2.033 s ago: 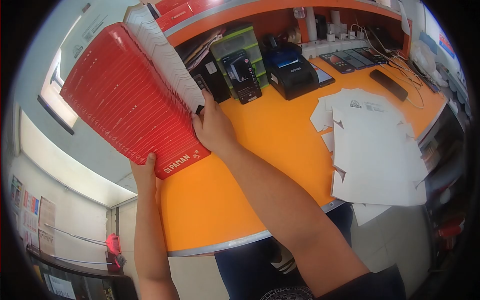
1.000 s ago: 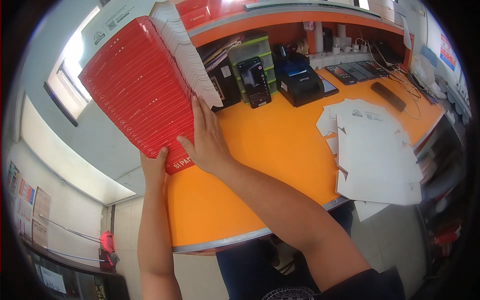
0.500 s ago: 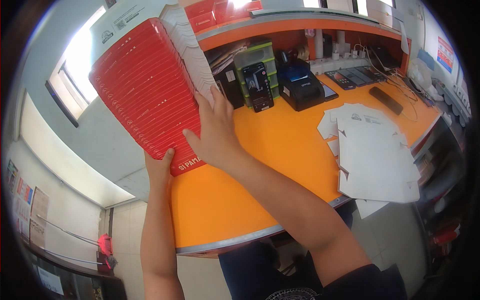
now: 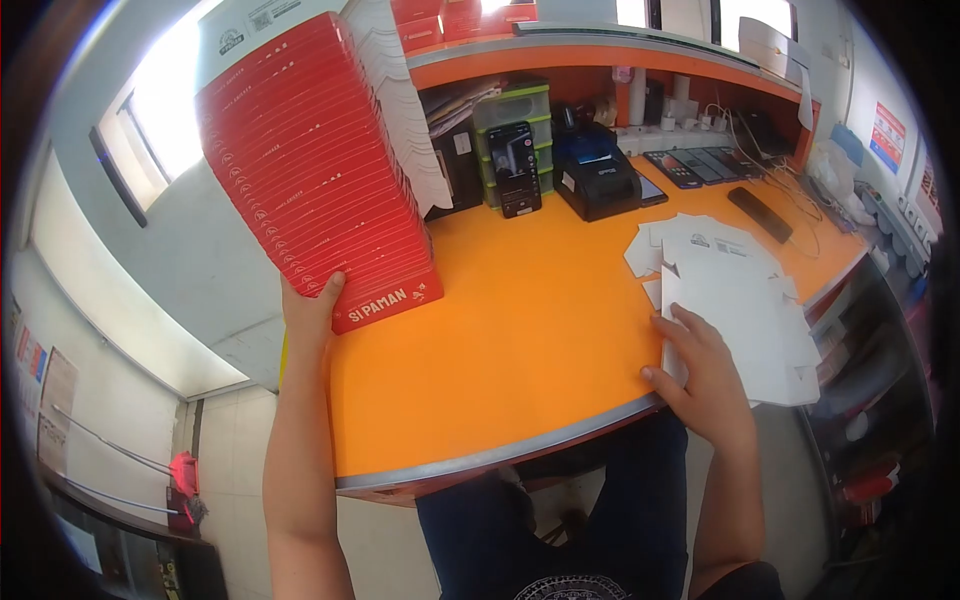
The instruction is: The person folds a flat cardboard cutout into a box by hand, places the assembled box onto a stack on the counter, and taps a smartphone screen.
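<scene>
A tall stack of red printed cardboard boxes [image 4: 310, 170] stands at the left end of the orange table, with "SI PAMAN" on its lowest front edge and white flaps along its right side. My left hand [image 4: 312, 305] grips its lower left corner, thumb on the red face and the other fingers hidden behind. Over at the right, several flat white box blanks [image 4: 735, 310] lie in a loose pile that overhangs the table's front edge. My right hand [image 4: 705, 375] is at the pile's left edge, fingers apart and thumb spread over the tabletop.
Along the back of the orange table [image 4: 500, 350] stand a propped phone [image 4: 515, 170], a green-framed drawer unit [image 4: 545, 105] and a black printer [image 4: 600, 180]. Farther right lie several phones [image 4: 715, 168], a dark slab-like device [image 4: 760, 214] and white cables. Red boxes [image 4: 465, 22] sit on the upper shelf.
My right hand has left the red stack and moved right and down to the white blanks. The red stack appears taller and straighter in view, with my left hand still on it.
</scene>
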Tool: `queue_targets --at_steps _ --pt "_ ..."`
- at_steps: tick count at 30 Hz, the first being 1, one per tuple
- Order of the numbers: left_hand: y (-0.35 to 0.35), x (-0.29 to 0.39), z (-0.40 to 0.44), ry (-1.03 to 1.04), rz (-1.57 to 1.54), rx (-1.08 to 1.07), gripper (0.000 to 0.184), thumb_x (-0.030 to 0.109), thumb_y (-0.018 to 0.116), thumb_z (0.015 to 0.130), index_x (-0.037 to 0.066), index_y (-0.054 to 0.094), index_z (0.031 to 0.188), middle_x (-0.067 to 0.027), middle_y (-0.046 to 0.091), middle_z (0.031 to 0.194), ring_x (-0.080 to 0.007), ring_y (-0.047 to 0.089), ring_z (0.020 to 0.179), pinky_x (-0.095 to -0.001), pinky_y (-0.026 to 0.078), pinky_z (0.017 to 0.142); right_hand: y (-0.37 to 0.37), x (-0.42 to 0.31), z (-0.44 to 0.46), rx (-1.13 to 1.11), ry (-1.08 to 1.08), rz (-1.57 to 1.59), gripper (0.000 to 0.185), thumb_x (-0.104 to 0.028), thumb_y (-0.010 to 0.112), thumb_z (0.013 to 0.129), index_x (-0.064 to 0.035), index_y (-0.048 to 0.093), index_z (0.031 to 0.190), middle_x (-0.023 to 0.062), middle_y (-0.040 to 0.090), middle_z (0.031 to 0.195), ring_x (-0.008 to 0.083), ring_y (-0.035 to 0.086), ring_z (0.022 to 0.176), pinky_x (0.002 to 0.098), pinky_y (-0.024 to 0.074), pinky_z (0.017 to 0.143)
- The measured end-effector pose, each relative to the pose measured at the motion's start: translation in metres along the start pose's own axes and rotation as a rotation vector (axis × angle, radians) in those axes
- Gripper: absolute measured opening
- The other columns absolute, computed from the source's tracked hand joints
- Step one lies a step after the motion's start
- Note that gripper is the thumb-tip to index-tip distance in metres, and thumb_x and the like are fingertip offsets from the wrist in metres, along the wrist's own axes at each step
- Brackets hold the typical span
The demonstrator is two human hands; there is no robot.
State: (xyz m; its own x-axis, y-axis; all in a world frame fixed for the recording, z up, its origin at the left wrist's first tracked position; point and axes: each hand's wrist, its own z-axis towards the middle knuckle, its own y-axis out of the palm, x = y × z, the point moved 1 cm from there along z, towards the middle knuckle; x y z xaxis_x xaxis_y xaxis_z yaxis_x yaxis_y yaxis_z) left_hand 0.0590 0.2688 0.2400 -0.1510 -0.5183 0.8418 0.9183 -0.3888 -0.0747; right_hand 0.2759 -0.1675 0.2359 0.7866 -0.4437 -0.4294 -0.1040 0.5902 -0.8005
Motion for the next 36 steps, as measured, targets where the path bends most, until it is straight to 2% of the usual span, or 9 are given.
queue_targets --at_steps 11,14,17,20,23,29,32,35,36 --pt "0.004 0.002 -0.004 0.0 -0.037 0.009 0.079 0.016 0.084 0.083 0.005 0.037 0.146 -0.0145 0.057 0.135 -0.0255 0.056 0.123 -0.0389 0.049 0.106 -0.011 0.021 -0.021 0.025 -0.02 0.37 0.039 -0.018 0.07 0.091 -0.0047 0.065 0.127 0.0218 0.058 0.138 0.0389 0.052 0.13 0.0426 0.0405 0.11" --pt "0.002 -0.001 -0.002 -0.016 -0.024 0.014 0.078 0.018 0.084 0.083 0.005 0.038 0.145 -0.0144 0.057 0.135 -0.0255 0.056 0.123 -0.0392 0.048 0.106 -0.016 0.019 -0.018 0.063 -0.05 0.435 0.032 -0.015 0.066 0.094 -0.0005 0.066 0.122 0.0197 0.065 0.126 0.0343 0.059 0.12 0.0394 0.0438 0.106" --pt "-0.003 -0.01 0.002 0.024 0.005 0.005 0.079 0.02 0.085 0.082 0.005 0.039 0.145 -0.0144 0.057 0.135 -0.0253 0.056 0.123 -0.0392 0.048 0.106 -0.011 0.026 -0.022 0.108 0.109 0.622 0.025 -0.011 0.06 0.097 0.0033 0.065 0.117 0.0169 0.068 0.112 0.0287 0.064 0.106 0.0346 0.0468 0.098" --pt "-0.006 -0.014 0.005 0.041 0.039 0.003 0.08 0.02 0.086 0.082 0.004 0.039 0.145 -0.0145 0.057 0.135 -0.0253 0.056 0.123 -0.0391 0.048 0.105 0.0 0.034 -0.024 0.224 0.101 0.662 0.02 -0.006 0.056 0.098 0.0046 0.065 0.113 0.0152 0.068 0.104 0.0238 0.064 0.098 0.0312 0.0485 0.09" --pt "-0.004 -0.012 0.003 0.051 0.039 0.004 0.08 0.02 0.085 0.082 0.004 0.039 0.146 -0.0148 0.057 0.135 -0.0253 0.056 0.122 -0.039 0.048 0.105 -0.005 0.025 -0.025 0.232 0.093 0.473 0.019 -0.002 0.054 0.097 0.0047 0.065 0.111 0.0176 0.068 0.104 0.026 0.065 0.098 0.0321 0.0504 0.086" --pt "0.0 -0.003 -0.001 0.027 0.024 0.003 0.08 0.02 0.084 0.083 0.005 0.038 0.146 -0.0152 0.057 0.135 -0.0256 0.057 0.122 -0.0388 0.049 0.105 -0.001 0.001 -0.028 0.313 -0.017 0.134 0.027 0.004 0.052 0.094 0.0043 0.06 0.119 0.022 0.064 0.113 0.0376 0.065 0.104 0.0393 0.0526 0.088" --pt "0.0 -0.002 -0.001 0.029 0.021 0.004 0.08 0.022 0.085 0.083 0.005 0.038 0.146 -0.0153 0.058 0.134 -0.0258 0.057 0.122 -0.039 0.049 0.104 0.006 0.005 -0.032 0.305 0.027 0.152 0.033 0.003 0.054 0.093 0.0039 0.057 0.126 0.0227 0.063 0.123 0.0407 0.062 0.112 0.0431 0.0497 0.098" --pt "0.001 0.0 -0.002 0.016 0.014 0.008 0.081 0.023 0.085 0.083 0.005 0.038 0.146 -0.0153 0.058 0.133 -0.026 0.057 0.122 -0.0392 0.05 0.104 0.006 0.0 -0.032 0.404 0.089 -0.032 0.036 -0.001 0.055 0.095 0.0035 0.056 0.131 0.0241 0.061 0.13 0.0424 0.059 0.12 0.047 0.0428 0.108" --pt "0.0 -0.001 -0.002 0.011 0.023 0.009 0.081 0.023 0.085 0.082 0.005 0.038 0.146 -0.0152 0.058 0.134 -0.0261 0.057 0.121 -0.0392 0.049 0.104 0.005 0.002 -0.033 0.356 0.107 -0.103 0.036 -0.003 0.055 0.096 0.0034 0.057 0.131 0.0244 0.061 0.131 0.0431 0.058 0.122 0.0481 0.0407 0.11"
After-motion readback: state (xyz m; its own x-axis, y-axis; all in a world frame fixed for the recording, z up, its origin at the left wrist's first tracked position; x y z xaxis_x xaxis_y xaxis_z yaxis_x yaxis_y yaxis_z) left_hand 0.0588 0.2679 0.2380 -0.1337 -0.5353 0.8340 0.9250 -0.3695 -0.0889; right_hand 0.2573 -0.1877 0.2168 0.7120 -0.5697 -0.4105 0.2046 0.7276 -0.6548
